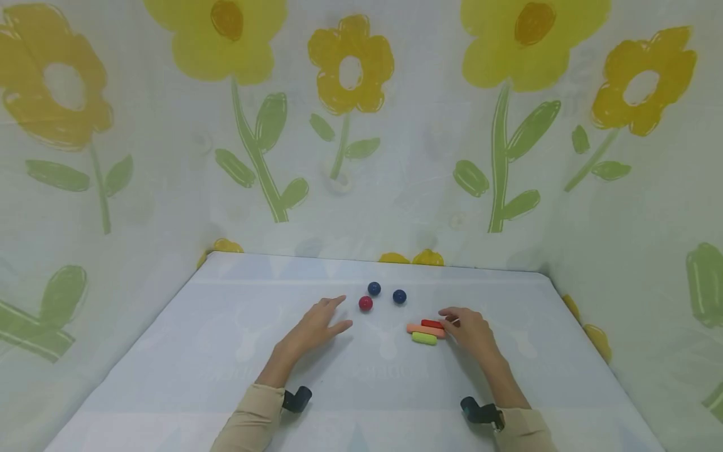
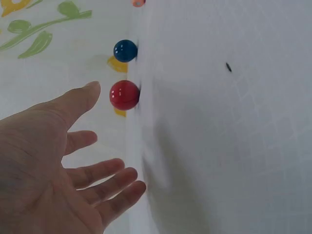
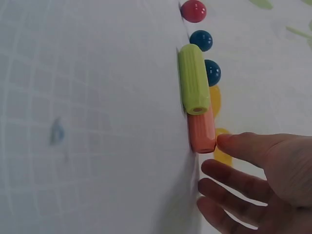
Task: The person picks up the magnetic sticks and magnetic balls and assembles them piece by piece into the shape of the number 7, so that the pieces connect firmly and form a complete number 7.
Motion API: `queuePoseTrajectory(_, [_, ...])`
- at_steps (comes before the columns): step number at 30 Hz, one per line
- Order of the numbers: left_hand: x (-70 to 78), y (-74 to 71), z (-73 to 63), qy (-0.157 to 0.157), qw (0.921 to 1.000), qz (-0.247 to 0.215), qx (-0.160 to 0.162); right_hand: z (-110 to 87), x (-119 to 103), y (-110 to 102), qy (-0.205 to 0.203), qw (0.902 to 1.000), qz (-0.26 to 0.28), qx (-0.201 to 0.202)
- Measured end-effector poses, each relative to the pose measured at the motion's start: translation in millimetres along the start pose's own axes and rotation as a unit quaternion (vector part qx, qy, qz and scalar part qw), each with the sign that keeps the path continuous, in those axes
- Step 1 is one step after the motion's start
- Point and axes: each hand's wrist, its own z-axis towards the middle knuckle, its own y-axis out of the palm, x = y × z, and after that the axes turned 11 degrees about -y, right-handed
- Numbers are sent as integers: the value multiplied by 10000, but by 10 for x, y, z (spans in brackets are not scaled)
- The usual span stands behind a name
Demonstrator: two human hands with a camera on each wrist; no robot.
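Through the head view, I have the left hand (image 1: 315,325) over the desk (image 1: 226,339), its grip apart and holding nothing, nearest the red ball (image 1: 366,304). Two dark blue balls, one behind it (image 1: 374,289) and one to the right (image 1: 399,296), sit close by. My right hand (image 1: 471,329) is at the right end of three sticks lying side by side: red (image 1: 432,324), coral (image 1: 425,330), yellow-green (image 1: 424,338).

On the left wrist view, I see spread fingers and a gap between thumb and red ball.

On the right wrist view, my grip is apart too; the thumb tip is at the coral stick's end, though I can't tell whether they touch.
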Motion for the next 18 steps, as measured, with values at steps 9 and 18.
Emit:
queuePoseTrajectory(9, [11, 34, 44, 43, 10000, -26, -80, 29, 2, 22, 6, 10000, -52, -71])
queuePoseTrajectory(18, [41, 61, 119, 107, 9997, -134, -199, 34, -26, 14, 79, 9997, 72, -199])
